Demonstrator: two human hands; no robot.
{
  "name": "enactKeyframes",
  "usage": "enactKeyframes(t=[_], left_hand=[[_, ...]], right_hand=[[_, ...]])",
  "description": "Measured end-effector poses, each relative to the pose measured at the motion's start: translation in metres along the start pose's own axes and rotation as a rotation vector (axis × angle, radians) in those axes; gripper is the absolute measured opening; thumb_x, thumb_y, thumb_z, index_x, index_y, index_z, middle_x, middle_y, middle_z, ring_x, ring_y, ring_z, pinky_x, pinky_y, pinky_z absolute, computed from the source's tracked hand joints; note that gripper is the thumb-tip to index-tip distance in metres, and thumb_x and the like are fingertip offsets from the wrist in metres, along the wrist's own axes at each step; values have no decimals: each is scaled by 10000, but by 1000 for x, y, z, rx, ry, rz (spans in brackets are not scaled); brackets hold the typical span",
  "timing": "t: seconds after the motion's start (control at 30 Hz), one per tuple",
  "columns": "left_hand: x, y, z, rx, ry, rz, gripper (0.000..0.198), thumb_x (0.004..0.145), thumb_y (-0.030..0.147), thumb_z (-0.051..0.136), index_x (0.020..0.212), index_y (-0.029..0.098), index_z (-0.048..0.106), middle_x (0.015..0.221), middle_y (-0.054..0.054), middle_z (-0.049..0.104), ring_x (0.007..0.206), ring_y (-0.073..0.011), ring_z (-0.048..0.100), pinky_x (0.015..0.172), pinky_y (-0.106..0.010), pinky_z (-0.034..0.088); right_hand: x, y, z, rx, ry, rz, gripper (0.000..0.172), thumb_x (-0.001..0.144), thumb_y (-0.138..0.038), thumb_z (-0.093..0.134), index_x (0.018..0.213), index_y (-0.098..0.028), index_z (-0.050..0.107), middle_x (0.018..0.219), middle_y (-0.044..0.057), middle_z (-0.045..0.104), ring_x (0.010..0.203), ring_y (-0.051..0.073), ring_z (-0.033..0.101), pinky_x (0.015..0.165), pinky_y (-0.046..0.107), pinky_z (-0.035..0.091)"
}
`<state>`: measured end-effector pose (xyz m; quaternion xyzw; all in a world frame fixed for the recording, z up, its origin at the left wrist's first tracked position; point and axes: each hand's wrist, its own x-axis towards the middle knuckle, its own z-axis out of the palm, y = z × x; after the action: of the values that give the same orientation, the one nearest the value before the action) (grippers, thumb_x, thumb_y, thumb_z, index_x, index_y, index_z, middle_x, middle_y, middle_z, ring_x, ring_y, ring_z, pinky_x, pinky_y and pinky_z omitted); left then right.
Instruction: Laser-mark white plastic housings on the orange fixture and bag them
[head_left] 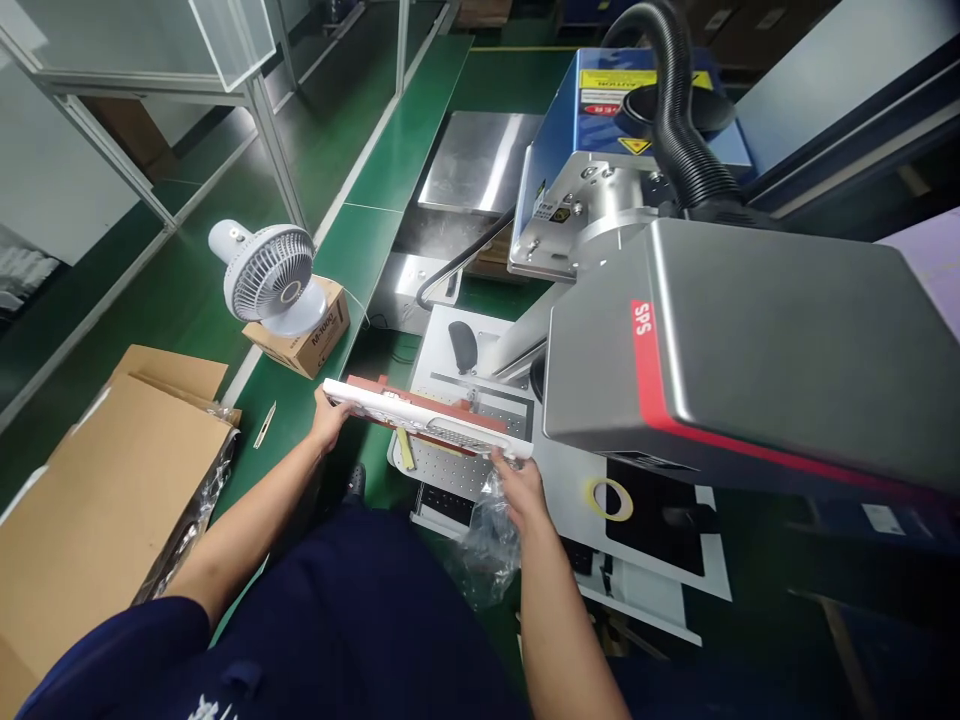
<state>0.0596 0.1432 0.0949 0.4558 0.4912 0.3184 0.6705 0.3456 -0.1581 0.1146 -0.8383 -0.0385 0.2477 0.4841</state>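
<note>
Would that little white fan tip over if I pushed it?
Probably: the white desk fan looks tilted on a small cardboard box, so it could tip. Its plastic-looking body seems light, so a gentle push might move it.

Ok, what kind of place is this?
Probably a factory workshop with a laser-marking station: a laser machine bearing a yellow laser warning label, a long green-topped workbench, and opened cardboard packaging.

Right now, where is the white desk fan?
In the head view, the white desk fan stands on a small cardboard box, up and left of the person's left hand.
</note>
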Motion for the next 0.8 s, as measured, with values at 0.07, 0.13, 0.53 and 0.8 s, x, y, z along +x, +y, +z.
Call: enactKeyframes(t=[0.07, 0.13, 0.53, 0.8], left_hand=[[-3, 6, 6, -112, 28, -54, 713, 942, 288, 866, 1473, 283, 391, 1564, -154, 566, 1318, -257, 715, 1090, -467, 648], [-4, 12, 9, -130, 48, -86, 643, 968, 417, 866, 1411, 258, 428, 1544, -166, 589, 1279, -257, 734, 1052, -454, 668], [-2, 21, 8, -14, 77, -90, 659, 886, 548, 935, 1215, 230, 462, 1435, -179, 640, 1199, -260, 746, 960, -468, 712], [-3, 14, 6, -46, 77, -78, 748, 899, 528, 926, 1394, 234, 448, 1570, -226, 567, 1306, -277, 722, 1047, -437, 678]], right_hand=[[-1, -5, -4, 53, -5, 45, 810, 805, -835, 750, 1264, -169, 716, 1127, 150, 843, 1052, 289, 787, 904, 368, 621], [-1, -9, -6, 100, -10, 97, 785, 843, -846, 719, 1232, -164, 725, 1006, 139, 847, 953, 281, 789, 784, 334, 620], [8, -24, -5, 237, -73, 262, 471, 972, -556, 757, 1237, -167, 730, 810, 67, 802, 589, 191, 647, 514, 272, 511], [6, -18, -8, 121, -63, 198, 626, 950, -696, 743, 1313, -186, 735, 989, 118, 835, 582, 158, 582, 497, 258, 462]])
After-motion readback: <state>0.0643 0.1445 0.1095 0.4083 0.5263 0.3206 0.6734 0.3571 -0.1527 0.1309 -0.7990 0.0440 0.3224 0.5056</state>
